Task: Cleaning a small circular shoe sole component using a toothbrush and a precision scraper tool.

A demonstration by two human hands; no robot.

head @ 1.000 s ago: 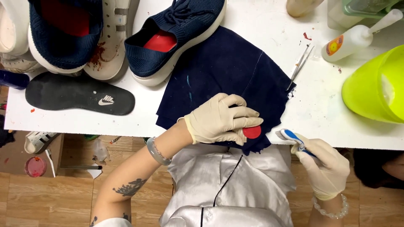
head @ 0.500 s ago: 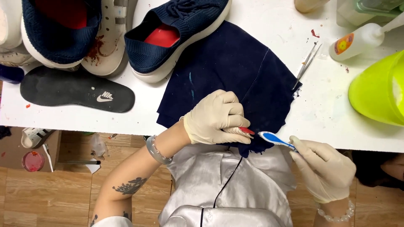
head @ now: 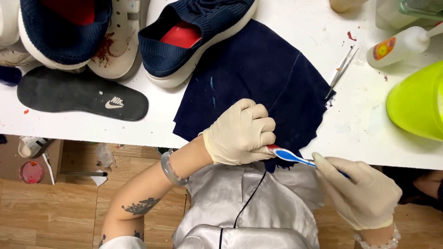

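Our gloved left hand [head: 242, 133] is curled shut on a small red thing [head: 273, 147] over the navy cloth [head: 258, 78]; our right hand [head: 362, 193] grips a blue toothbrush [head: 295, 158] touching it

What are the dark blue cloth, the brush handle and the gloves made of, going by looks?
Dark blue cloth: woven fabric, matte, with a visible stitch line and soft folds. Blue and white brush handle: likely glossy moulded plastic. Cream gloves on left hand and right hand: thin latex or similar, wrinkling tight over the knuckles.
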